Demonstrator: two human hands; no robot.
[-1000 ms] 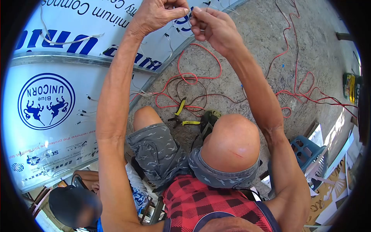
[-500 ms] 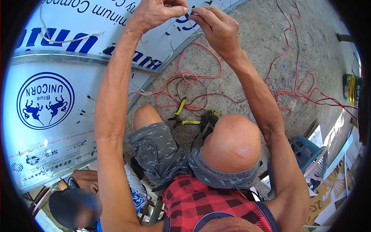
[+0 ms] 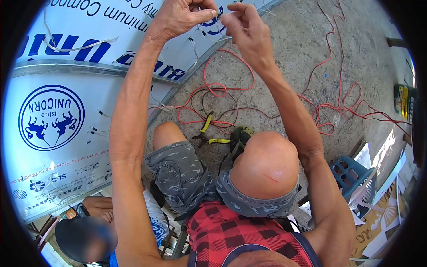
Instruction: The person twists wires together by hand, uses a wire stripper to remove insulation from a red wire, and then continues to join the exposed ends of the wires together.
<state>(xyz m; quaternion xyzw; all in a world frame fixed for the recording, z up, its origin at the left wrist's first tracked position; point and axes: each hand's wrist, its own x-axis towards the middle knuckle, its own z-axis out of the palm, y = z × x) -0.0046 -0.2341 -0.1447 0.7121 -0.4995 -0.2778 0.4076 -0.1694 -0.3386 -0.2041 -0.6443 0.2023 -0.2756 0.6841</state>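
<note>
My left hand [image 3: 180, 20] is at the top of the head view, thumb and fingers pinched on the end of a thin wire; a small dark tip shows by the fingertips. Just right of it, my right hand [image 3: 249, 33] is raised with its fingers bent and apart, slightly blurred, and I see nothing in it. Below both hands, white panels [image 3: 95, 95] with blue print carry several thin wires with dark ends. Red and black wire [image 3: 229, 88] lies in loops on the concrete. Yellow-handled pliers [image 3: 206, 129] rest open on the ground by my shoe [image 3: 240, 140].
A person in a dark cap [image 3: 73, 238] sits at lower left beside the panels. On the right are a blue plastic crate-like item [image 3: 351, 171], scattered sheets [image 3: 384, 218] and a green-and-yellow package [image 3: 404, 102]. A metal frame edge [image 3: 89, 66] runs between the panels.
My right hand has come away from the left fingertips, and its fingers have spread. My left hand stays nearly in place, still pinching.
</note>
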